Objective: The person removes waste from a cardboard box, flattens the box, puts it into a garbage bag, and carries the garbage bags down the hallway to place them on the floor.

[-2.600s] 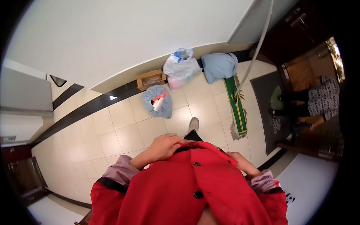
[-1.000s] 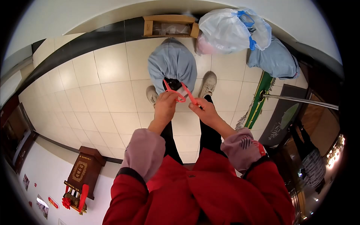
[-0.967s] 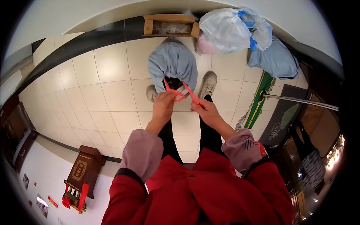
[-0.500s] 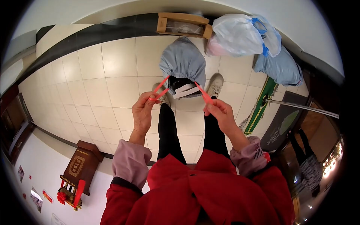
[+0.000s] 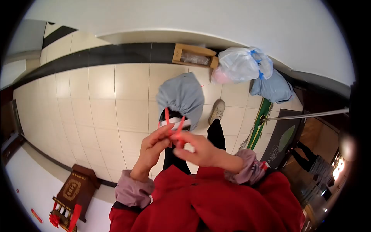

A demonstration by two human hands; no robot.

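A grey-blue bag (image 5: 181, 91) stands on the tiled floor in front of me, its gathered mouth facing me and showing dark contents and white strips. Red drawstrings (image 5: 167, 115) rise from the mouth to my hands. My left hand (image 5: 154, 145) pinches the red strings at the bag's near side. Close against it, my right hand (image 5: 195, 149) is closed on the strings too, slightly blurred. The two hands meet just below the mouth, and the strings cross between them.
Along the wall lie an open cardboard box (image 5: 195, 56), a white plastic bag (image 5: 241, 65) and another grey-blue bag (image 5: 273, 88). A green mop (image 5: 256, 129) with a metal pole is at right, beside a dark mat (image 5: 279, 135). A person (image 5: 319, 166) stands beyond. A wooden stand (image 5: 73, 189) is lower left.
My hands, spread apart with one string each half a second ago, have come together. The bag is now tilted and sits lower in view. Earlier still, both hands were at the red coat.
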